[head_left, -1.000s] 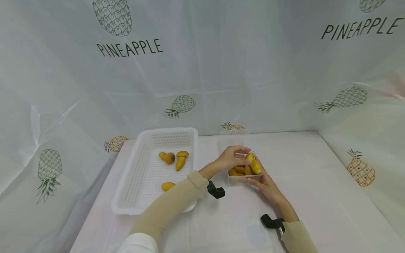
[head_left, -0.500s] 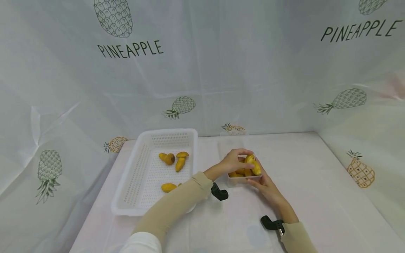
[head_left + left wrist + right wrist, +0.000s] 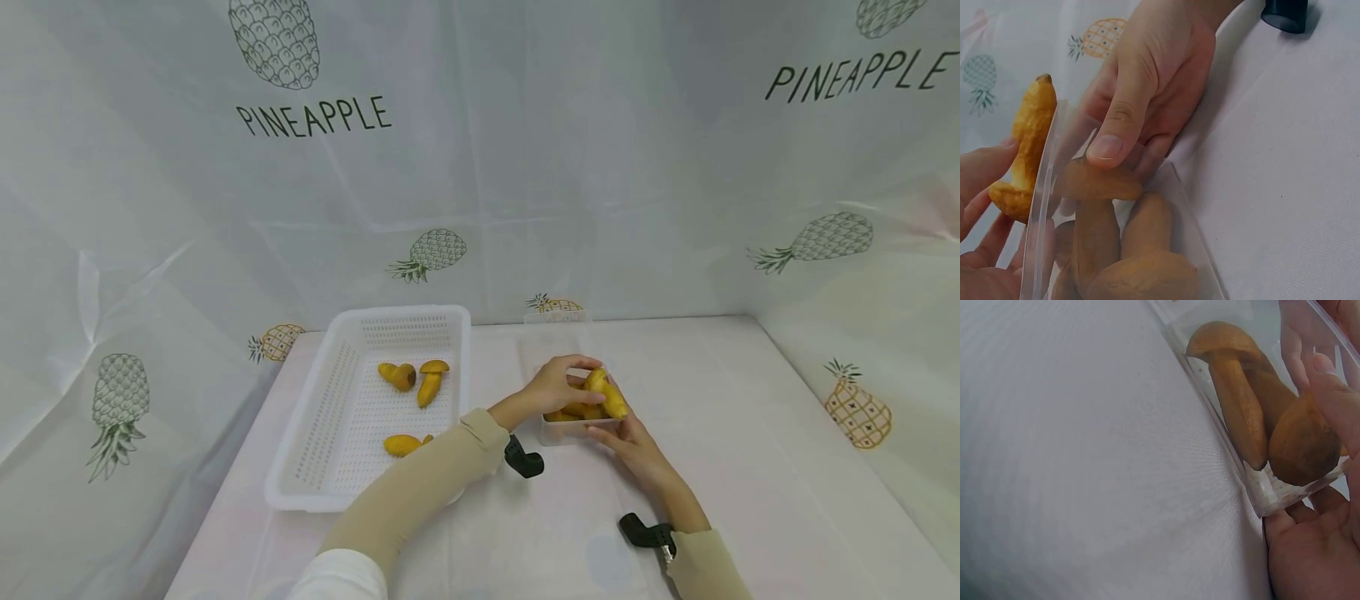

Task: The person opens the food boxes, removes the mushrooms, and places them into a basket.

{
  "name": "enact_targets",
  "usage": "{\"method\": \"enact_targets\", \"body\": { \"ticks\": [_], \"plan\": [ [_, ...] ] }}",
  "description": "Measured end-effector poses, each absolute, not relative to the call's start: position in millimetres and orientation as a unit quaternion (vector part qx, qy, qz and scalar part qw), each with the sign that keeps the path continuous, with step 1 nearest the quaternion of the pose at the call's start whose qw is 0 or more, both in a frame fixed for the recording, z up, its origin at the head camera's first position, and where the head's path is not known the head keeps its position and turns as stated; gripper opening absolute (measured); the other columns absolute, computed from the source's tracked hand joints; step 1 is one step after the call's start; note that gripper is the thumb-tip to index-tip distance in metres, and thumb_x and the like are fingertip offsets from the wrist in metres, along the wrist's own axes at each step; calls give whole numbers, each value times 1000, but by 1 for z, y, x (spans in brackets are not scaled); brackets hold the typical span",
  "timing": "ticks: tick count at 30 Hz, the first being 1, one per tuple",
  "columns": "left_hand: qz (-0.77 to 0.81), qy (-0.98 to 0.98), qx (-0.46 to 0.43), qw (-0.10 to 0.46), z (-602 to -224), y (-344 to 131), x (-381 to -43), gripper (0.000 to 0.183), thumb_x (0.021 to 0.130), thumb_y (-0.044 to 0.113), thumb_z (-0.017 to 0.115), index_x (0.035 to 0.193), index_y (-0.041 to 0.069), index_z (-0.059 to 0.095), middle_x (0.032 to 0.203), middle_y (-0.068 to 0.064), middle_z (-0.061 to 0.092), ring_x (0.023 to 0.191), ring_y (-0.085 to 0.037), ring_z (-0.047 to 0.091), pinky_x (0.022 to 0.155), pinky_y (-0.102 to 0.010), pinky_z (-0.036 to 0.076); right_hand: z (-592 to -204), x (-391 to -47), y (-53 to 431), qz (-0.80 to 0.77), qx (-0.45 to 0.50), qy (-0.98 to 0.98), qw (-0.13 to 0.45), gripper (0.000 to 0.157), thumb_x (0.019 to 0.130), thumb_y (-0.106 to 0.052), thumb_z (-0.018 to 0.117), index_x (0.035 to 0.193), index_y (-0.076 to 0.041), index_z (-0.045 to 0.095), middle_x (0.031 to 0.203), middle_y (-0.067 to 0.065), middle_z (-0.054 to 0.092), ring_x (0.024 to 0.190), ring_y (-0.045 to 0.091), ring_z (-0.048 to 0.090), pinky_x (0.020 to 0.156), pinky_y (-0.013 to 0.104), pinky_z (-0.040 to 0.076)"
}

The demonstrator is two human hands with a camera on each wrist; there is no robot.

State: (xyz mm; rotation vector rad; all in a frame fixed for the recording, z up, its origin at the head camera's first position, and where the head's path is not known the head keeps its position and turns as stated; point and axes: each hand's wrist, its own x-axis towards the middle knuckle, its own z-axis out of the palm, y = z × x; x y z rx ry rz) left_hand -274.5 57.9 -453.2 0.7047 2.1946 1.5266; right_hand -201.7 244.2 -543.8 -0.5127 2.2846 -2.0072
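In the head view, my left hand pinches a yellow mushroom between thumb and fingers, over the right side of a clear plastic box. The left wrist view shows this mushroom tilted, stem end up and cap down, by the box rim. My right hand grips the box at its right corner, thumb on the near wall and fingers round the side. Several brownish-yellow mushrooms lie inside the box, seen through its wall in the right wrist view.
Left of the box stands a white perforated basket holding a few more mushrooms, one partly hidden by my left sleeve. The box's clear lid lies folded back toward the pineapple-printed sheet. A white cloth covers the table.
My left hand has moved slightly to the right, bringing the mushroom a little further right and lower over the box. My right hand has kept its grip on the box.
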Motion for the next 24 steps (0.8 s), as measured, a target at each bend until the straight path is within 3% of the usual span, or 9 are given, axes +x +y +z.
{"method": "enact_targets", "body": {
  "ticks": [10,17,22,24],
  "plan": [
    [524,781,283,184,-457,59,-278,49,92,8,72,138,1,57,136,-11,60,115,-21,63,91,-21,52,-545,-201,244,-649,-171,741,27,86,100,-5,59,162,-25,2,166,11,1,149,34,2,104,4,22],
    [530,774,289,191,-453,58,-275,43,93,4,71,135,0,59,135,-14,59,120,-29,60,93,-23,52,-544,-201,242,-646,-177,742,20,85,100,-5,59,162,-24,3,166,14,5,148,34,7,105,5,23],
    [530,767,299,204,-458,59,-280,44,94,8,71,136,2,59,136,-10,58,122,-21,58,95,-21,49,-542,-200,243,-639,-164,751,25,83,101,-8,60,162,-20,6,166,14,6,148,36,7,104,4,22],
    [528,766,302,208,-457,58,-279,44,94,10,70,137,3,58,137,-9,58,122,-19,58,95,-20,49,-542,-199,243,-636,-156,755,29,82,101,-9,60,162,-19,6,166,13,7,149,36,8,107,9,22]
  ]
}}
